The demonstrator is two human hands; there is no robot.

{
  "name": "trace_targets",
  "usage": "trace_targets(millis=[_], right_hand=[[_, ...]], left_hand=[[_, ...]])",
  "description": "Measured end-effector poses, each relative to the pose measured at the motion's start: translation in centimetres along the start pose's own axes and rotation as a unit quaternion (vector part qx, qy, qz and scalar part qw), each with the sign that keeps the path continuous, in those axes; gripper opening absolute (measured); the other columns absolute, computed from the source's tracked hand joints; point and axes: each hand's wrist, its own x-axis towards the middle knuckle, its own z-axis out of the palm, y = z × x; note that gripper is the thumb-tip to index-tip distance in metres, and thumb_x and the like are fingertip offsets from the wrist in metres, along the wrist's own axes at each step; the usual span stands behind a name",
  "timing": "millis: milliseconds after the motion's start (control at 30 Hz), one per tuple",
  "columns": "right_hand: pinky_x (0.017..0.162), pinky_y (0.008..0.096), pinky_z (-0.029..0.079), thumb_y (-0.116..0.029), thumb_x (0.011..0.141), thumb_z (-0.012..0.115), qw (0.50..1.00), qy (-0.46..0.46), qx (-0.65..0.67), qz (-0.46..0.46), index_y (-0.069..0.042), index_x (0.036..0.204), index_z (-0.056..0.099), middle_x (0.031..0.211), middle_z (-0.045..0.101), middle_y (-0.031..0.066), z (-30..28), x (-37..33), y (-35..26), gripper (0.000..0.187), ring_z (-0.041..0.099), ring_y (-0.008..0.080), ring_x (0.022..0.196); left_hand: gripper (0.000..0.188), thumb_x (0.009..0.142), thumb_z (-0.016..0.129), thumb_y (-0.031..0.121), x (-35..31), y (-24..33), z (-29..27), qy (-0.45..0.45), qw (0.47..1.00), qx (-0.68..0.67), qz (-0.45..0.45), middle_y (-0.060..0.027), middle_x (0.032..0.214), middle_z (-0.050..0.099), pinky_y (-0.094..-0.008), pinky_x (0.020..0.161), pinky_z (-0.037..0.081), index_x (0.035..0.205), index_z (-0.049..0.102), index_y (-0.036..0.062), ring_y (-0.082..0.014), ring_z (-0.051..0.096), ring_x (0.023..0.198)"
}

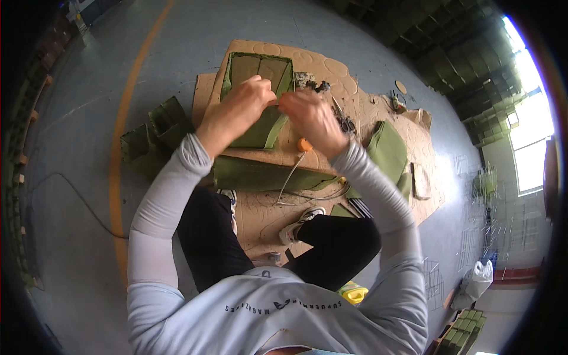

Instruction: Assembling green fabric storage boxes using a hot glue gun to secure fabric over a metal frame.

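Note:
My left hand [253, 99] is closed in a pinch above an open green box [283, 89]; whatever its fingertips hold is too small to make out. My right hand [313, 118] almost meets it, smeared by motion, so its fingers cannot be read. Brown board shows inside the box, and its green edges look ragged. Beneath both hands the box lies on a cardboard-covered work surface [325, 62]. Just below my right hand sits an orange object [305, 145] with a pale cord. Dark-handled scissors [347, 124] lie beside my right wrist.
A green panel [387, 151] leans at the right, near a small wooden block [421, 181]. Open green boxes [168, 116] stand on the floor at left. A long green piece [269, 175] lies before my knees. Stacked green boxes [438, 53] line the far right; a yellow container [353, 292] is beside me.

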Motion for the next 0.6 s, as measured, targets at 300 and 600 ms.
trace_targets(millis=[300, 600], right_hand=[[0.098, 0.0435, 0.046, -0.003, 0.081, 0.061, 0.982, 0.185, -0.029, 0.005, 0.000, 0.105, 0.059, 0.105, 0.064, 0.0144, 4.2, -1.6, -1.2, 0.025, 0.062, 0.0312, 0.104], [0.076, 0.0402, 0.051, 0.001, 0.074, 0.058, 0.998, 0.026, 0.019, -0.050, -0.002, 0.087, 0.058, 0.081, 0.063, 0.0125, 0.1, 0.1, 2.6, 0.014, 0.062, 0.0315, 0.084]], left_hand=[[0.029, 0.074, 0.071, -0.001, -4.8, 2.7, 1.2, 0.227, 0.967, 0.107, 0.045, -0.0090, 0.100, 0.062, -0.0352, 0.076, 0.053, 0.102, 0.068, -0.0031, -0.0242, 0.061, 0.090], [0.011, 0.080, 0.069, 0.006, 0.3, 0.1, 1.4, 0.007, 1.000, 0.004, 0.015, -0.0120, 0.083, 0.056, -0.0408, 0.077, 0.049, 0.080, 0.063, -0.0023, -0.0296, 0.057, 0.086]])
